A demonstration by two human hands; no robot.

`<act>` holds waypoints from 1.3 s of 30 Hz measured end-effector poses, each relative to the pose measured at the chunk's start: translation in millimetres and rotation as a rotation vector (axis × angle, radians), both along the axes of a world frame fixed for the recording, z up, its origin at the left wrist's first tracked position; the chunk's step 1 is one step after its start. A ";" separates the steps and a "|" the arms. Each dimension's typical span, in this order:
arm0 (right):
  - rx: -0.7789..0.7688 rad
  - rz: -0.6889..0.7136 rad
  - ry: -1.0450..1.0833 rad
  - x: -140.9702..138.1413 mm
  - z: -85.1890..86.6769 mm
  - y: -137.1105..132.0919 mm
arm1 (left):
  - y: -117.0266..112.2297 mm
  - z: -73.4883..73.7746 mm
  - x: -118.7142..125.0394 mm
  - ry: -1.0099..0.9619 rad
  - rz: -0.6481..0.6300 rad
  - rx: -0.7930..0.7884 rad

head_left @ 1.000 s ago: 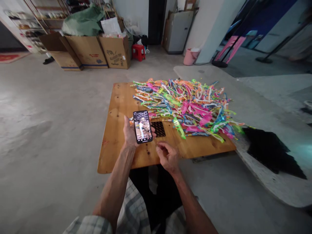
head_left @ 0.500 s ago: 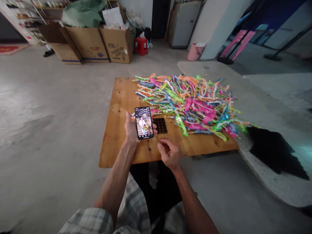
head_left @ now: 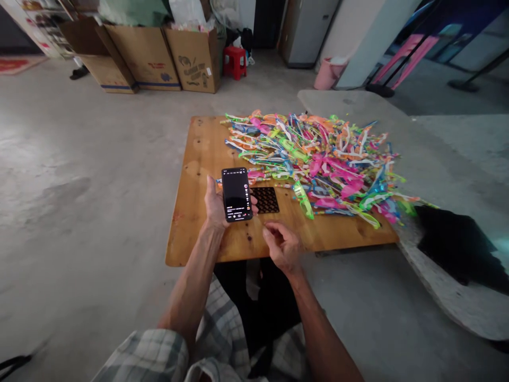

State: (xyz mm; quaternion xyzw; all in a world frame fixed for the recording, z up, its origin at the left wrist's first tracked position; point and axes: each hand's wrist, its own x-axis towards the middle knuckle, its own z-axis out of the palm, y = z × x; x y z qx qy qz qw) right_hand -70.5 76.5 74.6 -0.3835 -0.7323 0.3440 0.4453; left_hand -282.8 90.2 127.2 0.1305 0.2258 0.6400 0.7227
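A smartphone (head_left: 236, 191) rests upright in my left hand (head_left: 215, 208), with the thumb along its left side and fingertips showing at its right edge. Its screen is mostly black, with small icons and text. My right hand (head_left: 285, 247) hovers at the table's near edge, right of the phone and apart from it. Its fingers are curled in toward the thumb, and I see nothing held in them. Behind the phone, a dark patterned flat sheet (head_left: 267, 200) lies on the wooden table (head_left: 194, 183).
A heap of colourful plastic toys (head_left: 318, 159) in thin bags covers the table's right part. Black sheets (head_left: 457, 244) lie on a grey slab (head_left: 427, 289) at the right. Cardboard boxes (head_left: 145, 55), a red stool (head_left: 235, 61) and a pink bucket (head_left: 329, 73) stand farther back.
The phone's screen has gone from a bright picture of a person to mostly black. The view has shifted slightly; my hands keep nearly the same pose.
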 end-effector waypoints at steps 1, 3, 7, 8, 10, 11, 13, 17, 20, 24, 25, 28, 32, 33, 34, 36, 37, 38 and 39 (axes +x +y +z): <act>0.004 -0.002 -0.011 -0.4 -0.5 -0.3 | 0.2 -1.2 -1.9 0.001 0.002 0.007; 0.011 -0.008 -0.029 -2.0 -1.4 -0.7 | 0.8 -3.7 -6.1 0.000 0.009 0.018; 0.100 0.025 -0.148 -8.9 0.4 2.6 | 1.4 -6.8 -13.6 -0.014 0.020 0.031; 0.145 0.035 -0.217 -11.2 1.9 4.8 | 1.2 -7.1 -14.8 -0.015 0.022 0.031; 0.235 0.053 -0.381 -15.8 5.5 10.2 | 0.5 -7.7 -16.3 -0.012 0.019 0.034; 0.262 0.065 -0.461 -18.0 7.5 13.1 | 0.0 -7.9 -16.6 -0.007 0.019 0.037; 0.283 0.091 -0.598 -21.8 11.4 18.2 | -1.0 -8.4 -16.6 -0.001 0.025 0.040; 0.264 0.052 -0.729 -25.8 16.8 23.1 | -2.5 -8.4 -14.6 -0.010 0.039 0.019; 0.251 -0.011 -0.738 -26.0 17.0 24.0 | -2.8 -7.2 -12.3 -0.021 0.026 0.021; 0.272 -0.059 -0.662 -24.1 11.7 25.4 | -2.6 -6.0 -9.7 -0.020 0.012 0.015; 0.293 -0.063 -0.616 -23.1 9.8 25.4 | -2.5 -6.3 -9.3 -0.016 0.009 0.014; 0.340 -0.073 -0.442 -19.1 4.4 23.0 | -2.0 -9.1 -9.4 0.012 0.005 0.031; 0.316 -0.042 -0.321 -16.1 3.8 16.5 | -1.2 -14.4 -11.3 0.053 -0.013 0.061; 0.329 -0.024 -0.331 -16.3 5.3 15.2 | -1.1 -15.1 -11.7 0.055 -0.018 0.063; 0.350 -0.007 -0.361 -16.8 7.3 14.3 | -1.2 -15.4 -11.8 0.054 -0.020 0.062; 0.393 0.023 -0.471 -18.8 11.5 13.5 | -1.5 -14.7 -11.4 0.043 -0.012 0.056; 0.399 0.035 -0.540 -20.1 13.1 13.7 | -1.8 -13.9 -10.9 0.035 -0.006 0.049; 0.393 0.046 -0.611 -21.5 14.3 14.0 | -2.1 -13.0 -10.2 0.027 0.003 0.041; 0.376 0.056 -0.675 -22.9 14.9 14.5 | -2.3 -12.1 -9.5 0.018 0.011 0.035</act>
